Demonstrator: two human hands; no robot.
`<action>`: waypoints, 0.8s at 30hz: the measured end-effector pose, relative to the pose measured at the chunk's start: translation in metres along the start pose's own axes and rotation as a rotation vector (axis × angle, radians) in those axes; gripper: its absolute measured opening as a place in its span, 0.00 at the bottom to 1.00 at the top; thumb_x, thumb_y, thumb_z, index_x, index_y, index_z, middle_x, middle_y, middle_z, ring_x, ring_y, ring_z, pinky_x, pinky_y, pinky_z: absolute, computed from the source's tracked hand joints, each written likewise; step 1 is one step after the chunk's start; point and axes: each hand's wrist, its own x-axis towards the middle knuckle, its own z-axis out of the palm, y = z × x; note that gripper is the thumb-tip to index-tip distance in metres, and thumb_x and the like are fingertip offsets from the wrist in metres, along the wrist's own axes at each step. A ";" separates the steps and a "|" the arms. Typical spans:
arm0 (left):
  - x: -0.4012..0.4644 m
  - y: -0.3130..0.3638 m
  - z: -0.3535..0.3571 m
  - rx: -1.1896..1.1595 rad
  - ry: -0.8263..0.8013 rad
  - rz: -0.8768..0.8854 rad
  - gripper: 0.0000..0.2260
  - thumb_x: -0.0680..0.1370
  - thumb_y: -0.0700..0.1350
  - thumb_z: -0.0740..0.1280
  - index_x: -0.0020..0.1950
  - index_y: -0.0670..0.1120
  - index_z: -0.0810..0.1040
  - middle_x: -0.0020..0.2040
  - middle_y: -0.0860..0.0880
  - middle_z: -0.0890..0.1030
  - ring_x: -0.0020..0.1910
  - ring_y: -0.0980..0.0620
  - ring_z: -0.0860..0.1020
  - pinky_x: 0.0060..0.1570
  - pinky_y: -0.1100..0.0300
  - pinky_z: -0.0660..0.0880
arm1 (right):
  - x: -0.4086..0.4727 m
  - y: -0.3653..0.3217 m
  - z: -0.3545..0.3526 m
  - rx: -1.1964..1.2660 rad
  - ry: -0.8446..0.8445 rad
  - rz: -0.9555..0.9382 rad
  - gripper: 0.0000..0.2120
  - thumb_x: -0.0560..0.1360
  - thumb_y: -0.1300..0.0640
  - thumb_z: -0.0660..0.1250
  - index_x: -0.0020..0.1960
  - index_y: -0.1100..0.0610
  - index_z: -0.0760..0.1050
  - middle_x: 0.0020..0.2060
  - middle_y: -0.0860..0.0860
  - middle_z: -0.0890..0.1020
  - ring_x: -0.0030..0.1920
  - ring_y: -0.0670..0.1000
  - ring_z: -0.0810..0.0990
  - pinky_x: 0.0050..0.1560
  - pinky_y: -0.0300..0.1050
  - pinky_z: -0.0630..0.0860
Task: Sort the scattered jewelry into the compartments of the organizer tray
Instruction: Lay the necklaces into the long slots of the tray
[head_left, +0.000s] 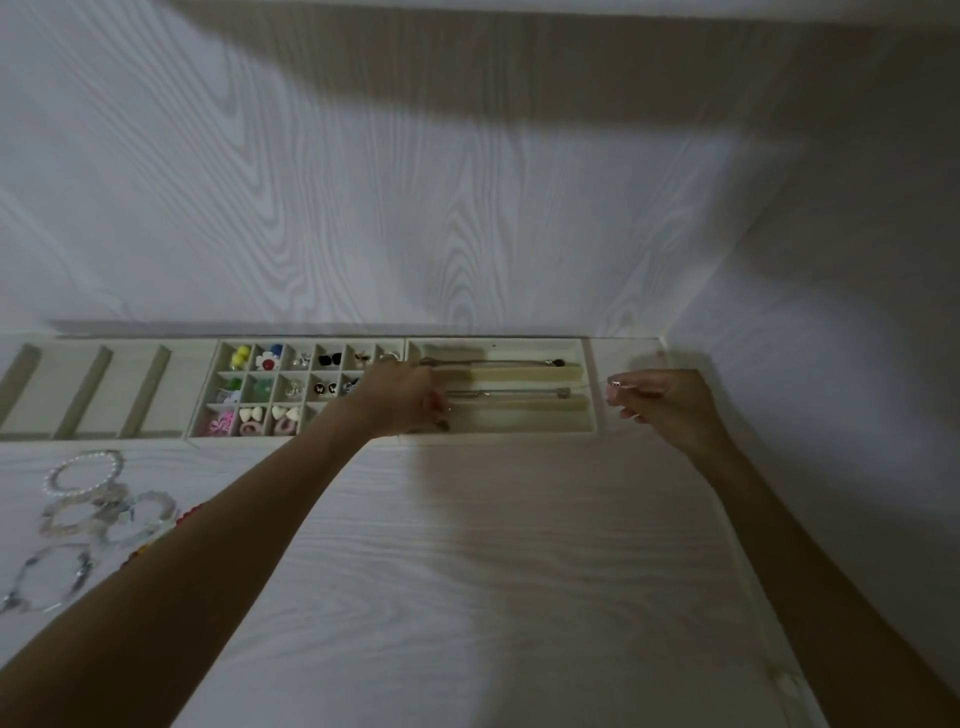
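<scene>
We find both hands, left hand (410, 397) and right hand (657, 400), pinched on a thin silver chain necklace (519, 391), stretched taut to lay it straight along the cream long-slotted tray section (589, 384) at frame centre.

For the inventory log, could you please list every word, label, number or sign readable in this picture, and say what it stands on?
None: no readable text appears anywhere.
The pale compartmented organizer tray bears no label.
The small black earrings with pale marks are too small and blurred to read.

Pale wood-grain table (519, 571), organizer tray (498, 437) along its far edge, beaded bracelets (88, 499) at left
</scene>
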 end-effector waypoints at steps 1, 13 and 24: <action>0.000 -0.001 0.000 0.039 0.011 0.011 0.10 0.75 0.55 0.68 0.54 0.57 0.82 0.53 0.56 0.83 0.56 0.52 0.79 0.58 0.57 0.68 | 0.001 0.003 0.002 -0.023 -0.009 0.007 0.07 0.70 0.64 0.73 0.48 0.59 0.82 0.37 0.57 0.83 0.26 0.39 0.79 0.31 0.30 0.74; -0.007 -0.007 0.001 0.222 -0.022 -0.041 0.10 0.76 0.58 0.65 0.53 0.58 0.82 0.52 0.55 0.82 0.56 0.51 0.78 0.56 0.53 0.70 | 0.004 0.018 0.028 -0.270 0.020 -0.062 0.06 0.65 0.58 0.78 0.41 0.56 0.82 0.34 0.49 0.82 0.33 0.40 0.78 0.31 0.27 0.70; -0.009 -0.003 0.004 0.294 -0.046 -0.048 0.08 0.77 0.55 0.65 0.51 0.56 0.83 0.51 0.54 0.83 0.56 0.49 0.78 0.62 0.47 0.67 | 0.004 0.002 0.042 -0.638 -0.040 -0.170 0.04 0.71 0.57 0.73 0.45 0.53 0.83 0.43 0.50 0.85 0.44 0.52 0.82 0.42 0.38 0.72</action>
